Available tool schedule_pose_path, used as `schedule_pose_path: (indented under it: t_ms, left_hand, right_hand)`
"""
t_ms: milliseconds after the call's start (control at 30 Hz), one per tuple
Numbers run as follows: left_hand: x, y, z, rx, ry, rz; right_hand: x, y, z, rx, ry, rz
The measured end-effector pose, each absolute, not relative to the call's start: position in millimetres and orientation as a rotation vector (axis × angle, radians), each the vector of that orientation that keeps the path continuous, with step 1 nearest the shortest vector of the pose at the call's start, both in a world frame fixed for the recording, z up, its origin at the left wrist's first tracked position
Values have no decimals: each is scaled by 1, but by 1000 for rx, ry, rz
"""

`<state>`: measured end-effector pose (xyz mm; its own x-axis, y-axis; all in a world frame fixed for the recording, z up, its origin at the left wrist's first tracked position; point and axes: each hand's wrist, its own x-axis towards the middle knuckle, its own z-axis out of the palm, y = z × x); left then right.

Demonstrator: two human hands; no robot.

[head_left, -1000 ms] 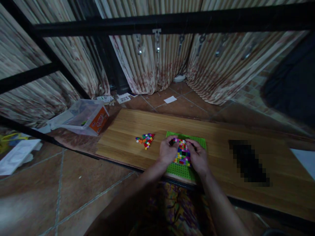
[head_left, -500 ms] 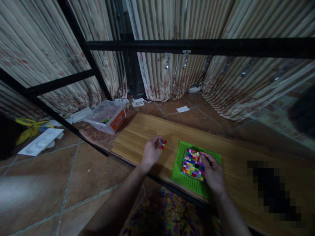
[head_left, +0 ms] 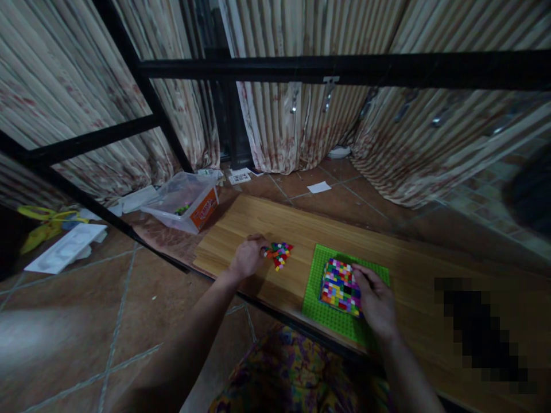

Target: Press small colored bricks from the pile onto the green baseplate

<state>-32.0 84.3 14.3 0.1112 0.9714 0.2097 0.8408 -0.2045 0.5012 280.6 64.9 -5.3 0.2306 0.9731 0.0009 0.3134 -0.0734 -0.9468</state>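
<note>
A green baseplate (head_left: pixel 321 310) lies on a wooden board (head_left: pixel 267 221) on the floor. A block of many-coloured small bricks (head_left: pixel 339 285) stands on the plate. My right hand (head_left: pixel 376 301) rests against the block's right side, fingers curled on it. A small pile of loose coloured bricks (head_left: pixel 279 253) lies on the board to the left of the plate. My left hand (head_left: pixel 247 258) is at the pile's left edge, fingers pinched together; what they hold is too small to make out.
A clear plastic tub with an orange label (head_left: pixel 185 201) sits off the board's far left corner. Black metal bars (head_left: pixel 336 69) cross in front of striped curtains. White packaging (head_left: pixel 64 249) lies on the tiled floor at left. A blurred dark patch (head_left: pixel 477 327) covers the board's right end.
My left hand has left the brick block and moved left to the loose pile, settling at its left edge. My right hand stays on the block. The camera view has shifted left.
</note>
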Motion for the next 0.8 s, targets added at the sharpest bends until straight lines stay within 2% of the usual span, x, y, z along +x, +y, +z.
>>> schedule_pose_path:
  t_ms: [200,367,567,667,800]
  left_hand:
    - [-19,75,23,1936,1865,859]
    - [11,55,37,1718,1594,1025]
    - [56,30,61,1560,1340,1109]
    - [74,19,74,1474,1223,1076]
    - [86,7,80,1477,1100,1035]
  right_hand:
    - [278,65,-5,-1534,-1231,914]
    - [280,67,0,-1529,-1294,861]
    - [263,45,47,-1478,-1575,440]
    - [244,26,66,-1327,-1535,742]
    - [232,4,66,-1253,-1378,1059]
